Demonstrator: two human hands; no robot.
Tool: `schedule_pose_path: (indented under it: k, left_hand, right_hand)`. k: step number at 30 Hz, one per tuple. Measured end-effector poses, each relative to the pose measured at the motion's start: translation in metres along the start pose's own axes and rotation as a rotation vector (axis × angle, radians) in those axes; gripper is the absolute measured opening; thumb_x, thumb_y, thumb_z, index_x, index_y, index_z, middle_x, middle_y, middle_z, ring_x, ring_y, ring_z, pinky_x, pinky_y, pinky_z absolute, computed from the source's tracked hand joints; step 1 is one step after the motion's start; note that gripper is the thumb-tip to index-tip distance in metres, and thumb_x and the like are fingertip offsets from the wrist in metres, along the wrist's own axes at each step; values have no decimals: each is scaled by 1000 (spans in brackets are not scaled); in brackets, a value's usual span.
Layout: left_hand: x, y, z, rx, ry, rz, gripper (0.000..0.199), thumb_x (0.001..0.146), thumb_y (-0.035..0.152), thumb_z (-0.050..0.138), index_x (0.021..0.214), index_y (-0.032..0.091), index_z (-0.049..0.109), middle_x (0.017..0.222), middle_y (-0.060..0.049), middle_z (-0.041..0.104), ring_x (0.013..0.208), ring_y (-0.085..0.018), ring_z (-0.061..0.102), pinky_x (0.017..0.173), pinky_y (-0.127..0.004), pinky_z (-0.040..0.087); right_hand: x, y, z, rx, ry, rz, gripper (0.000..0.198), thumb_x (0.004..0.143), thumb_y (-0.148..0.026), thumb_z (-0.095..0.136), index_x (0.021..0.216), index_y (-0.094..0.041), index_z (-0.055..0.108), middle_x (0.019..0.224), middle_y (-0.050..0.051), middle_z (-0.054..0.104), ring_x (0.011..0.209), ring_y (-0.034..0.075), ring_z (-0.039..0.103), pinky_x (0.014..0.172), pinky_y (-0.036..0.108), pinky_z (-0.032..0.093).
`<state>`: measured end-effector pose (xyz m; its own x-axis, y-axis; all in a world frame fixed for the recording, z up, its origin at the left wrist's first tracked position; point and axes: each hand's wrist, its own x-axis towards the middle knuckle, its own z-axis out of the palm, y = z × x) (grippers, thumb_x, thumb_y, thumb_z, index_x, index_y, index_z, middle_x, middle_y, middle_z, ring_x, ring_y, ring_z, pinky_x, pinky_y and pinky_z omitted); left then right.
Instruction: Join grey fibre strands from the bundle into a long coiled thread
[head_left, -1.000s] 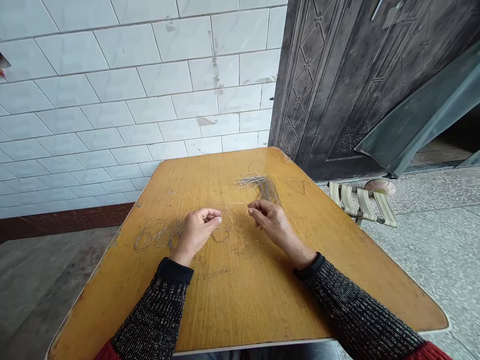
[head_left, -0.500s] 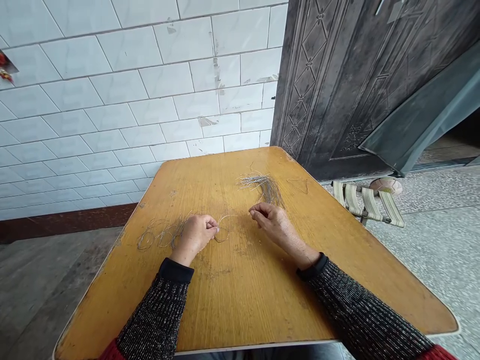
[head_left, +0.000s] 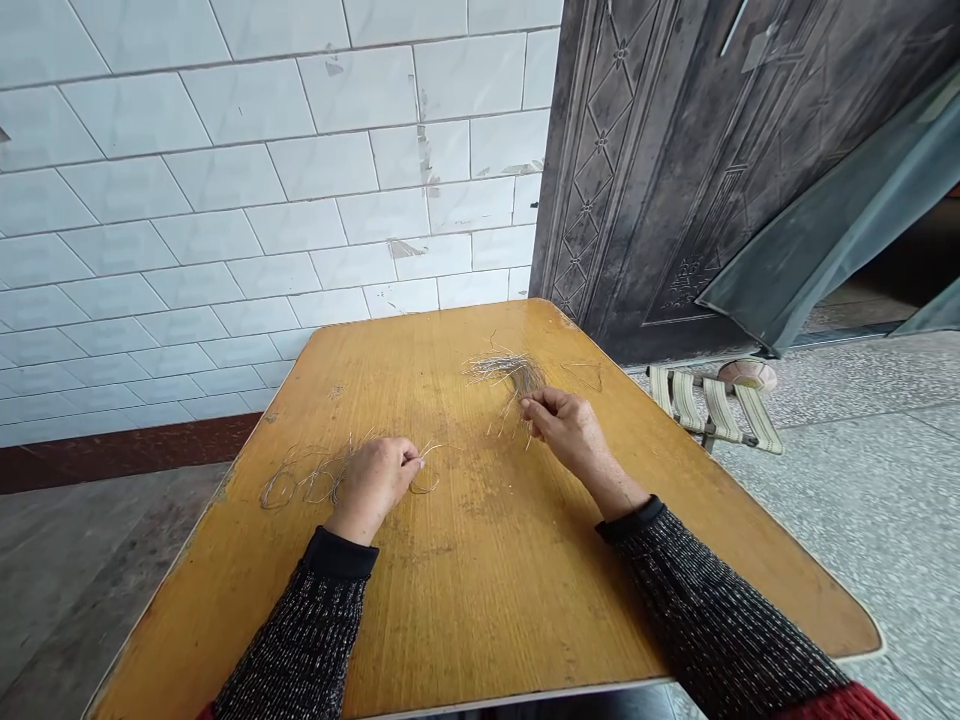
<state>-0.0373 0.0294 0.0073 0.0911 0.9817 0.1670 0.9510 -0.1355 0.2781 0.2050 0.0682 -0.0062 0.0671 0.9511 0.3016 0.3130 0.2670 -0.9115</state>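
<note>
My left hand (head_left: 379, 478) is closed, thumb and forefinger pinching a thin wire (head_left: 429, 490) bent into an open loop, its free end pointing right. Beside and partly behind this hand, several looped wires (head_left: 300, 478) lie on the table's left side. My right hand (head_left: 571, 432) is at the near end of a bundle of thin grey wires (head_left: 517, 370), its fingertips pinched on wire there. How many strands it grips is hidden. Part of the bundle is covered by the hand.
The wooden table (head_left: 457, 600) has a pale edge and rounded corners. A bent thin wire (head_left: 585, 376) lies right of the bundle. Beyond are a white tiled wall (head_left: 322, 190), a dark carved door (head_left: 637, 200) and a grey-green curtain (head_left: 795, 260). A strapped folding stool (head_left: 720, 410) stands on the right.
My right hand has moved from in front of the bundle onto its near end, and the wire ends there have spread. The left hand keeps its pinch. The view has shifted slightly.
</note>
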Motion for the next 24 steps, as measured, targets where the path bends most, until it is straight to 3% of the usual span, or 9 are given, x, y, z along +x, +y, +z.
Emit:
schedule_pose_path:
  k: [4, 10, 13, 16, 24]
  left_hand:
    - [-1, -1, -1, 93, 14, 8, 17, 77, 27, 52, 66, 20, 64, 64, -3, 65, 58, -16, 56, 50, -25, 28]
    - [-1, 0, -1, 28, -9, 40, 3, 71, 21, 59, 68, 19, 61, 70, -2, 65, 65, -15, 57, 55, -23, 33]
    - [0, 2, -2, 59, -57, 53, 9, 72, 16, 56, 63, 19, 59, 63, -1, 62, 61, -14, 55, 54, -23, 31]
    - [0, 4, -2, 129, -28, 70, 16, 74, 14, 50, 61, 18, 56, 60, -1, 60, 59, -15, 54, 54, -23, 29]
    - [-3, 13, -6, 258, -48, 21, 25, 83, 26, 41, 65, 19, 57, 61, -5, 62, 59, -18, 57, 50, -25, 28]
  right_hand:
    - [7, 7, -10, 5, 62, 18, 25, 73, -39, 50, 65, -16, 56, 50, -1, 51, 42, 10, 46, 44, 22, 35]
    - [16, 14, -20, -32, 134, 55, 27, 73, -41, 49, 64, -16, 55, 49, -1, 52, 42, 10, 47, 44, 22, 36]
    - [20, 19, -24, -162, 146, 78, 29, 75, -40, 44, 69, -16, 57, 52, 0, 55, 46, 12, 50, 47, 22, 39]
    - [24, 23, -28, -281, 153, 89, 28, 77, -35, 41, 73, -15, 60, 60, 2, 60, 52, 13, 55, 52, 23, 41]
    - [27, 27, -31, -685, 111, 189, 22, 77, -27, 46, 85, -21, 66, 84, 6, 68, 80, 20, 62, 64, 26, 41]
